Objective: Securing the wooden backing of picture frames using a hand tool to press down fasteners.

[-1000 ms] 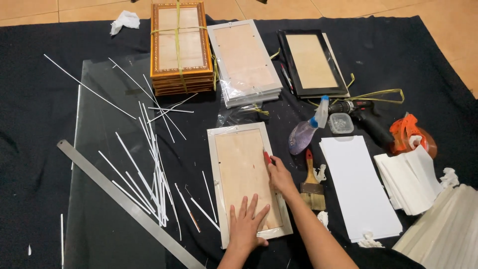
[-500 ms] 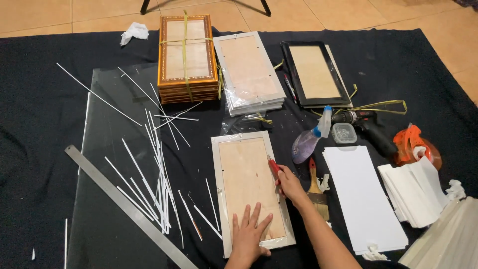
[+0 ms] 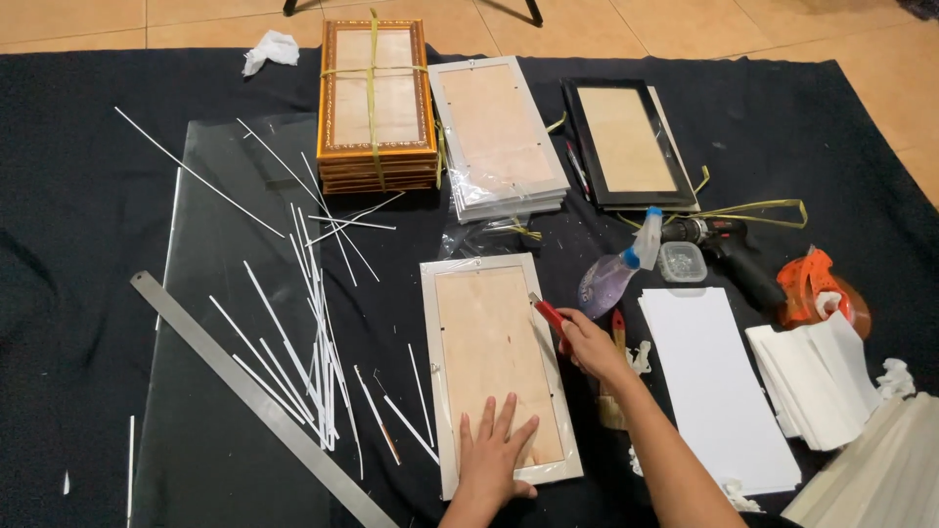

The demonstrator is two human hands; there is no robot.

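Under left hand, white frame

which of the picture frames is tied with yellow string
The gold-brown frame stack at the far left of the row; yellow string crosses it. The silver and black frames carry none.

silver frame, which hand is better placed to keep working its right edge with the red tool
Right. The right hand already grips the red-handled tool at the silver frame's right edge. The left hand lies flat on the backing board, steadying it.

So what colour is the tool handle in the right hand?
Red handle, seen in the head view.
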